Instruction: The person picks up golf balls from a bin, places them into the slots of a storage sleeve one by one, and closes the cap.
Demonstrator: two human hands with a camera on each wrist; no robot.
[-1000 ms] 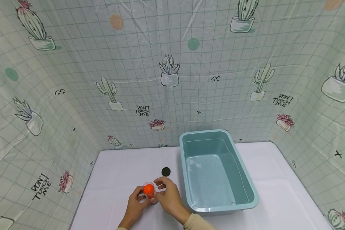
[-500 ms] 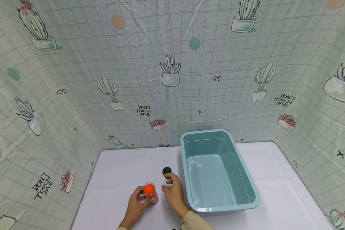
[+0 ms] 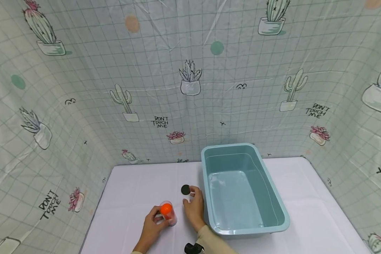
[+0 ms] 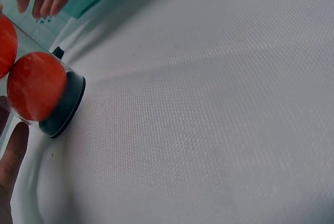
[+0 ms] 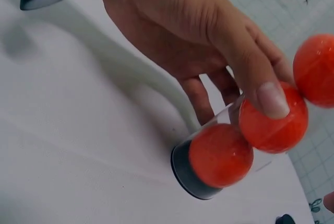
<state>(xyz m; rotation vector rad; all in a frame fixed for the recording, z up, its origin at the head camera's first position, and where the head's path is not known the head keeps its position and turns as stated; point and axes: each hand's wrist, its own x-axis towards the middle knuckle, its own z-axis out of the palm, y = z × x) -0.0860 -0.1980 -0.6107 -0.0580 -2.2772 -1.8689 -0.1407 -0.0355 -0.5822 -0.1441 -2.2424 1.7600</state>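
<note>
A clear tube (image 3: pixel 173 220) with a dark base stands on the white cloth. Inside are stacked orange-red balls (image 5: pixel 222 155), the highest of them (image 3: pixel 166 209) near the tube's mouth. My left hand (image 3: pixel 151 225) grips the tube, thumb on one side and fingers round the other. To its right, my right hand (image 3: pixel 195 210) reaches forward with fingers loosely bent and the thumb apart. Its fingertips are right beside a round black lid-like disc (image 3: pixel 185 189) lying on the cloth; whether they touch it I cannot tell. Nothing is held in that hand.
A blue-green plastic basin (image 3: pixel 209 211) stands just right of my right hand, its near wall close to the wrist. The white-covered table (image 3: pixel 130 183) meets a cactus-print curtain (image 3: pixel 146 88) at the back and sides. A black device (image 3: pixel 193 248) sits on my right wrist.
My right hand has left the tube's side and moved right and forward to beside the black disc. My left hand stays on the tube. The head view has shifted slightly.
</note>
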